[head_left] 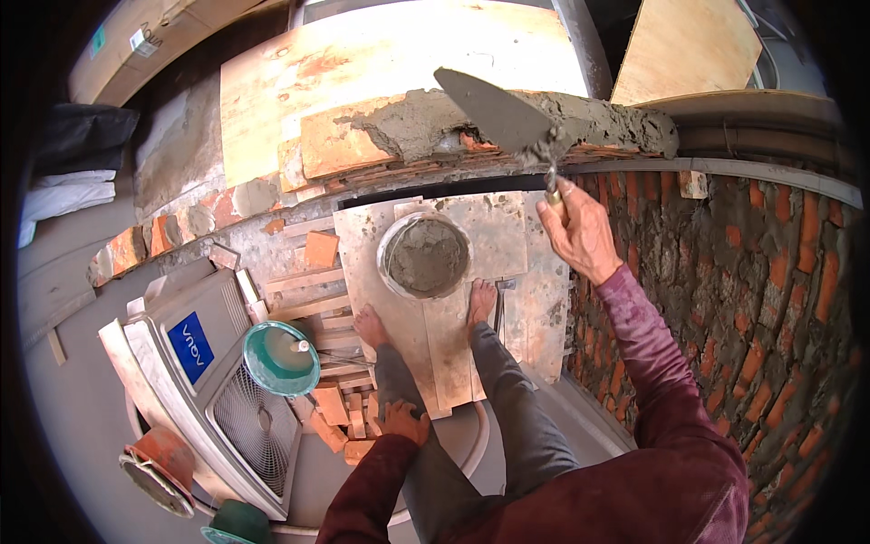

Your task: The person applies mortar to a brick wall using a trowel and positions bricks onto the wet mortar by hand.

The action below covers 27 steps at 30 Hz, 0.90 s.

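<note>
My right hand (583, 234) grips the handle of a pointed trowel (489, 113), its blade smeared with grey mortar and held over a low brick ledge (335, 145) coated in patches of mortar. My left hand (405, 422) rests on my left leg, fingers apart and slightly bent. Between and beyond my bare feet, a round bucket (392, 268) of wet mortar sits on worn plywood boards (367, 316).
At left are an outdoor air-conditioner unit (190, 308), teal bucket (263, 372) with cloudy liquid, red bucket (168, 453), green bucket (236, 521) and loose bricks (329, 399). A mortar-streaked brick wall (752, 299) runs along the right. Plywood (272, 100) and cardboard (127, 54) lie beyond the ledge.
</note>
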Motion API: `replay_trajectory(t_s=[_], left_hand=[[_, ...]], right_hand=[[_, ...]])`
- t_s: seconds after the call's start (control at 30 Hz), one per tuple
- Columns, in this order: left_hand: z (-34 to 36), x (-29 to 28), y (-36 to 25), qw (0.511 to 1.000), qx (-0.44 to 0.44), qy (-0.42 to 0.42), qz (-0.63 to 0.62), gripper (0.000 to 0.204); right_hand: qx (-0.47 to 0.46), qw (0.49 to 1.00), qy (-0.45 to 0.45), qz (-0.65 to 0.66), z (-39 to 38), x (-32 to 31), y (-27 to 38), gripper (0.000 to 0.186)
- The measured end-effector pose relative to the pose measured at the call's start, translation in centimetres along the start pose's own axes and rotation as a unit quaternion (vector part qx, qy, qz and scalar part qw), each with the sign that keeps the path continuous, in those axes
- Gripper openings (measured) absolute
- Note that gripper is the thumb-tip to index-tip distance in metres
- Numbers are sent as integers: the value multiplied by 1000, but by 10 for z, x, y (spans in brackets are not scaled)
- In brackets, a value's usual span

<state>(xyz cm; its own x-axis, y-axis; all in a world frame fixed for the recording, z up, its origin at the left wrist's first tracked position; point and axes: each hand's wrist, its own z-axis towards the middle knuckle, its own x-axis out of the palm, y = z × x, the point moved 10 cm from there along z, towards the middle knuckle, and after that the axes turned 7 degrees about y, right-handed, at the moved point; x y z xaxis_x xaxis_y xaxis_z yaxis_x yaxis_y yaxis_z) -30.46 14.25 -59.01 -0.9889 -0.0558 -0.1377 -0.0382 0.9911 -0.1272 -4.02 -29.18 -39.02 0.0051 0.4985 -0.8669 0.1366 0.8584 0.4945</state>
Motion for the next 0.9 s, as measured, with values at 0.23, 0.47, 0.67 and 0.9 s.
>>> replay_trajectory(t_s=[0.23,0.47,0.67,0.9], left_hand=[[14,6,-14,999,26,-16,18,49],[15,7,-18,999,37,-23,28,49],[12,5,-13,999,32,-20,21,49],[23,12,-3,998,53,0,33,50]], right_hand=[[62,993,92,-31,0,95,-40,33],[130,981,143,-9,-32,57,-112,35],[158,969,163,98,-58,30,-52,36],[112,974,193,-39,16,-3,0,37]])
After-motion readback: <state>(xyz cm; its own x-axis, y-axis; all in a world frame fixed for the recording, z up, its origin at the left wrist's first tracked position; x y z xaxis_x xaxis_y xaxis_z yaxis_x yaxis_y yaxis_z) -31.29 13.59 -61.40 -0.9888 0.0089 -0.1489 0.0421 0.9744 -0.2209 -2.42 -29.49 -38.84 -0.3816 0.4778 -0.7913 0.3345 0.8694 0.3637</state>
